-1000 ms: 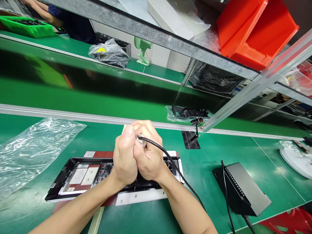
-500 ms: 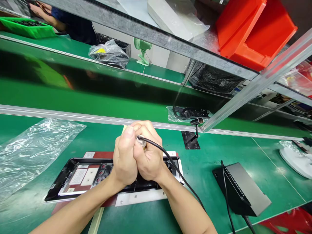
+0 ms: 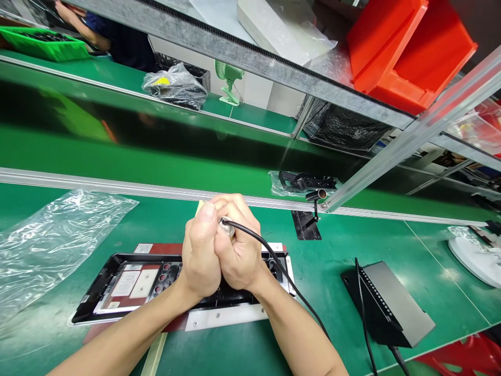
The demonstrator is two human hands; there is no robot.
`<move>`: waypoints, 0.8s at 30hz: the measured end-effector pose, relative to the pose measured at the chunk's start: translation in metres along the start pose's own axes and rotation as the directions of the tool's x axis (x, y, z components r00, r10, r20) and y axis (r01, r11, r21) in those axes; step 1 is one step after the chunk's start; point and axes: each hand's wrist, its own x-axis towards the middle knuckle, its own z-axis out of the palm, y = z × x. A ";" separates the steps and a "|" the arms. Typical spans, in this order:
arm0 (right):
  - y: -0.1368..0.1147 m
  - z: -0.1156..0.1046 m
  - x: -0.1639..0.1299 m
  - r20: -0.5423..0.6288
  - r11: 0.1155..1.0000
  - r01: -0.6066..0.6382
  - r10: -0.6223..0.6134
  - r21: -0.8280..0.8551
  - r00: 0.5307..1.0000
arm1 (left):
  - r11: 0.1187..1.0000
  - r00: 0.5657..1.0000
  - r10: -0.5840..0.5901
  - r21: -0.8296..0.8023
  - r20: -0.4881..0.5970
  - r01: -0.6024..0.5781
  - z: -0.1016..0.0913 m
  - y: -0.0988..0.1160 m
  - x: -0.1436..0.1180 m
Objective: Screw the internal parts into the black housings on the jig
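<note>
My left hand (image 3: 200, 256) and my right hand (image 3: 239, 250) are clasped together around a small tool (image 3: 226, 225) with a metal end, held upright. Most of the tool is hidden inside my fists. A black cable (image 3: 282, 271) leaves its top and runs down to the right past my right forearm. Directly under my hands lies a flat black device frame (image 3: 129, 284) with labels and round holes, resting on a red-brown fixture plate (image 3: 156, 248) on the green bench.
A crumpled clear plastic bag (image 3: 50, 240) lies at the left. A black and grey box (image 3: 389, 305) with a cable stands at the right. A green conveyor belt (image 3: 117, 156) runs behind an aluminium rail. Overhead are a shelf and a red bin (image 3: 407, 47). A co-worker's arm (image 3: 78, 21) shows far left.
My hands and the tool have stayed put. Only the co-worker's arm at the far top left has shifted slightly.
</note>
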 end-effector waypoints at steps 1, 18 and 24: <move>0.000 0.000 0.000 -0.001 1.000 -0.002 0.002 -0.004 1.000 | 1.000 1.000 0.005 0.003 0.002 -0.005 0.000 0.000 0.000; 0.000 0.001 0.000 -0.006 1.000 -0.008 0.008 -0.008 1.000 | 0.998 1.000 0.010 0.056 0.004 -0.011 -0.001 0.001 0.000; 0.000 0.001 0.000 -0.006 1.000 -0.006 0.006 0.012 1.000 | 0.999 1.000 0.017 0.051 0.015 -0.018 -0.001 0.000 0.001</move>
